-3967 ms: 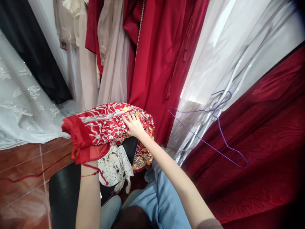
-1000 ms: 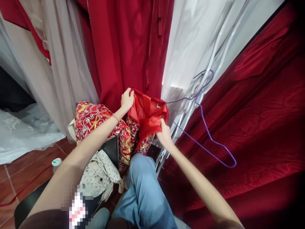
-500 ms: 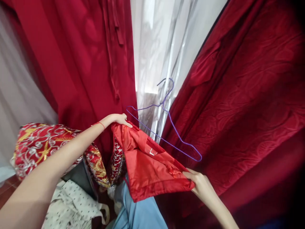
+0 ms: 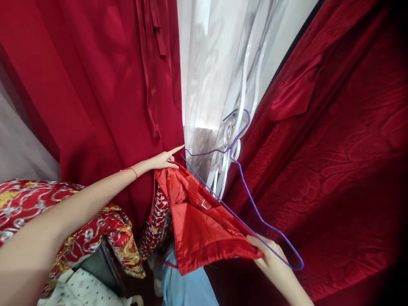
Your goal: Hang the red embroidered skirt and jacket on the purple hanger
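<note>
A red embroidered garment is stretched open between my two hands, its plain red lining facing up. My left hand pinches the garment's upper corner, with the forefinger stretched out to the left tip of a purple wire hanger. My right hand grips the garment's lower right edge, and the hanger's right end lies against that hand. The hanger's hook sits on white metal scrollwork behind a sheer white curtain. The rest of the garment, with gold and silver embroidery, drapes over a black chair at lower left.
Dark red dresses hang at left and a red patterned fabric fills the right. A sheer white curtain hangs between them. My knee in blue jeans is below the garment. A white dotted cloth lies at bottom left.
My left hand has lifted slightly and its forefinger now points to the hanger's tip. The hanger's right end has come down to my right hand. The view has shifted a little.
</note>
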Available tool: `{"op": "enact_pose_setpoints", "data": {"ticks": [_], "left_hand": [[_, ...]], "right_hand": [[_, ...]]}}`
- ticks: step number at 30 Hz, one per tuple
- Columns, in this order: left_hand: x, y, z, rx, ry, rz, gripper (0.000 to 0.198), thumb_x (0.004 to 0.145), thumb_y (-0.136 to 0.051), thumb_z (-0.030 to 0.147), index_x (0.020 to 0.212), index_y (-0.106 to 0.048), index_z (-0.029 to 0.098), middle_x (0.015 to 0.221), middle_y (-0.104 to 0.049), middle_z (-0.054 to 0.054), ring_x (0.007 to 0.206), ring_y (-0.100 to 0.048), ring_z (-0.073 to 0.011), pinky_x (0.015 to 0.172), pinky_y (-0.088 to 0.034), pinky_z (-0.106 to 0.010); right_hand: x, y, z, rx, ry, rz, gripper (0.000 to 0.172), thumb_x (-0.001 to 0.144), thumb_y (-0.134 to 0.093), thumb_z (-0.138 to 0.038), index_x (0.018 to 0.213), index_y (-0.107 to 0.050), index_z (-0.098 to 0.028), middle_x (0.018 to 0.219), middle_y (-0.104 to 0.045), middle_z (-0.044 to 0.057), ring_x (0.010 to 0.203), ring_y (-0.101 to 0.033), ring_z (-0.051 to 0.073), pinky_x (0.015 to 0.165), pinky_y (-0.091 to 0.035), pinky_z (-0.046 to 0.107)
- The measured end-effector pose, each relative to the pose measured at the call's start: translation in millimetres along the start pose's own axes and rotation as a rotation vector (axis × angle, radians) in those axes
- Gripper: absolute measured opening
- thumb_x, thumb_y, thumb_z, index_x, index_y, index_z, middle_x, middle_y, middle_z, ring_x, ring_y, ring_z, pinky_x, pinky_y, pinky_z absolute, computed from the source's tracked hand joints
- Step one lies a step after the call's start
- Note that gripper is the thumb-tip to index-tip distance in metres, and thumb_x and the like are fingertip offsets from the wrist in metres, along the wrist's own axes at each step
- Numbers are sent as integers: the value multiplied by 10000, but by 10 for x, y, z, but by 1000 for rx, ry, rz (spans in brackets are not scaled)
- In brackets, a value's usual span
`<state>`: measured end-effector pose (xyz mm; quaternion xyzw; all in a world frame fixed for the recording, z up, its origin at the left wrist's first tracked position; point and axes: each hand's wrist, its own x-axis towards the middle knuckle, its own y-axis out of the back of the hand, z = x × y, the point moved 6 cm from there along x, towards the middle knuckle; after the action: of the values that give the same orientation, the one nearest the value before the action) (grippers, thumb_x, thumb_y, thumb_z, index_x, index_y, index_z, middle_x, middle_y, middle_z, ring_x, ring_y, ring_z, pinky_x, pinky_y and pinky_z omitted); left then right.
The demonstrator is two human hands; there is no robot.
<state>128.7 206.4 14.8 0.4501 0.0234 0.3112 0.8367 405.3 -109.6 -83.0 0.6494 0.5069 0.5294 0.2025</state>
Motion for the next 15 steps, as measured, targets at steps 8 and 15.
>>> {"op": "enact_pose_setpoints", "data": {"ticks": [8,15], "left_hand": [[-84,55,240,164,-99,-9,290,845,-640,410,963,-663,146,618,-500,47,575,-430,-96,587,-340,-213],[-98,-61,183,39,5,-69,802,786,-711,401,1482,-386,170,649,-581,60,587,-521,-113,612,-376,-207]], "right_hand": [[-216,-13,216,-29,-13,249,207,804,-581,-294,770,-764,-204,791,-772,88,833,-764,311,715,-623,370],[-248,45,11,74,-108,169,244,857,-531,-260,634,-614,-206,637,-649,19,601,-652,177,584,-519,230]]}}
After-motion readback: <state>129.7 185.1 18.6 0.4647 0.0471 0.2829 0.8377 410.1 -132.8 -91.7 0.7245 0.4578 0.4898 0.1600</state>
